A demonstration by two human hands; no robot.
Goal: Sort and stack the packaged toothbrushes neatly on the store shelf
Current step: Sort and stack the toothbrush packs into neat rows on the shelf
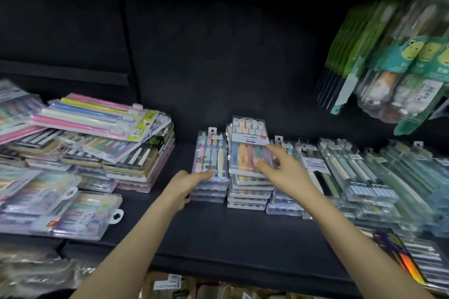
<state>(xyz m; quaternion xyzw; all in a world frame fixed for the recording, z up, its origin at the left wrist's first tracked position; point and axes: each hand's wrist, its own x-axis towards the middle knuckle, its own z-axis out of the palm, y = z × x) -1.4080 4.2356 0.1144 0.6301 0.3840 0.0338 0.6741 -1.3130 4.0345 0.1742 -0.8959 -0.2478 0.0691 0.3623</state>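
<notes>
Black shelf [218,233] was pretty loaded: messy pile [97,143] of toothbrush packs at 9 o'clock, short stack [210,165] and taller stack [250,153] mid-shelf (touching, basically), overlapping rows of packs [364,172] at 3 o'clock.

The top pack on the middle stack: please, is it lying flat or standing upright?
Lying flat: the top pack lies label up on the middle stack, touched by the right hand.

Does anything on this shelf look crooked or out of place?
Yes. On the left pile, the top pack of long pink, yellow and blue brushes lies slanted across the packs below. The small stack that the left hand grips looks straight.
</notes>
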